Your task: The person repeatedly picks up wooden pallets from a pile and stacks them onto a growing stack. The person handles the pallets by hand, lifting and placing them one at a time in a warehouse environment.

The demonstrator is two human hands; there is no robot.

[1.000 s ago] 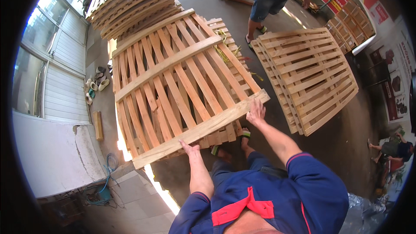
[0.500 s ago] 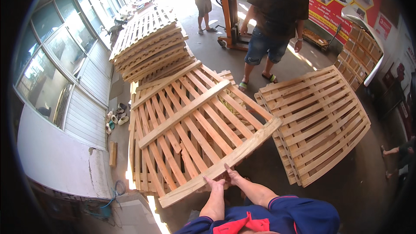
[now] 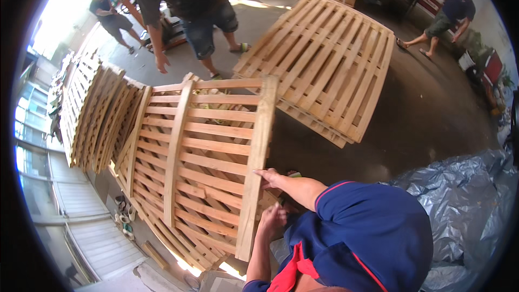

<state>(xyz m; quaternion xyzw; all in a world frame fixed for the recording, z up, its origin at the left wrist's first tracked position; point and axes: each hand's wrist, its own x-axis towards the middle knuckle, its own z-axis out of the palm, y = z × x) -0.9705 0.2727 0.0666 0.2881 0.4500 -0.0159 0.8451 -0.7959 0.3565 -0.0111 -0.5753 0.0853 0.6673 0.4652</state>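
Observation:
A slatted wooden pallet (image 3: 213, 171) lies over further pallets in front of me. My right hand (image 3: 267, 179) grips its near edge board, thumb on top and fingers partly hidden below. My left hand (image 3: 273, 215) is lower, beside the same board, with its fingers curled; whether it holds anything is hidden. Behind, at the left, stands a tall stack of pallets (image 3: 88, 110). Another low pile of pallets (image 3: 325, 54) lies ahead to the right.
Three other people (image 3: 190, 2) (image 3: 111, 16) (image 3: 450, 13) stand or walk beyond the pallets, one by an orange pallet jack (image 3: 126, 1). Crumpled silver plastic sheeting (image 3: 471, 211) is at lower right, a glazed white partition (image 3: 73, 189) at left, with shoes (image 3: 125, 214) and a timber block (image 3: 154, 253) beside it.
The view has swung to the right. My left hand has come away from the top of the edge board and curled; my right hand stays on it. The person at right has moved.

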